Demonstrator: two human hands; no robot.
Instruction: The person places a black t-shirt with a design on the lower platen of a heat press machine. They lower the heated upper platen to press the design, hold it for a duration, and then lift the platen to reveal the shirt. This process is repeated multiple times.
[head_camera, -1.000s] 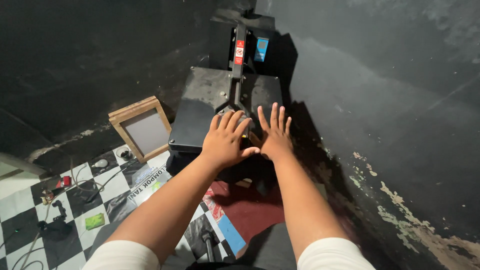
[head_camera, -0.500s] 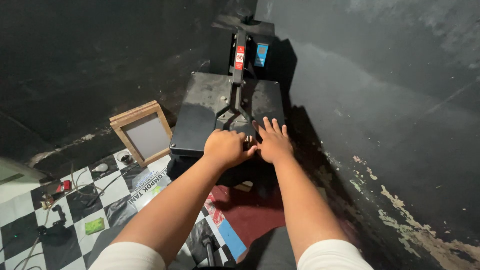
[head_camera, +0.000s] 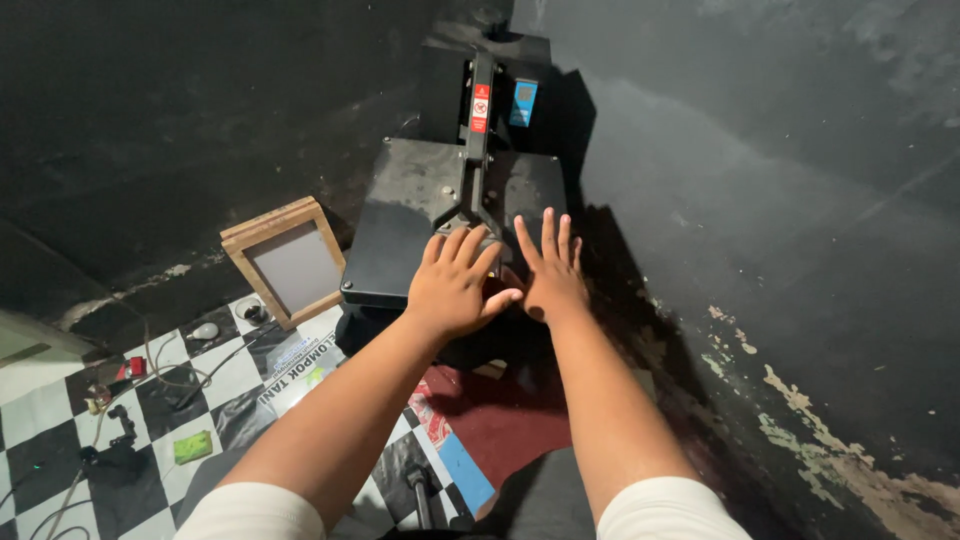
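Both hands are open and flat, holding nothing. Left hand (head_camera: 455, 283) and right hand (head_camera: 548, 270) rest side by side near the front edge of the big black metal press plate (head_camera: 420, 220), which stretches away ahead.

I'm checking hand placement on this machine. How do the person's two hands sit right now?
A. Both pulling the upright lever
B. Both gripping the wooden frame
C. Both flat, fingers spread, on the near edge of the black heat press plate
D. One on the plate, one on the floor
C: the left hand and right hand lie open, side by side, fingers spread, on the near edge of the flat black heat press plate, holding nothing.
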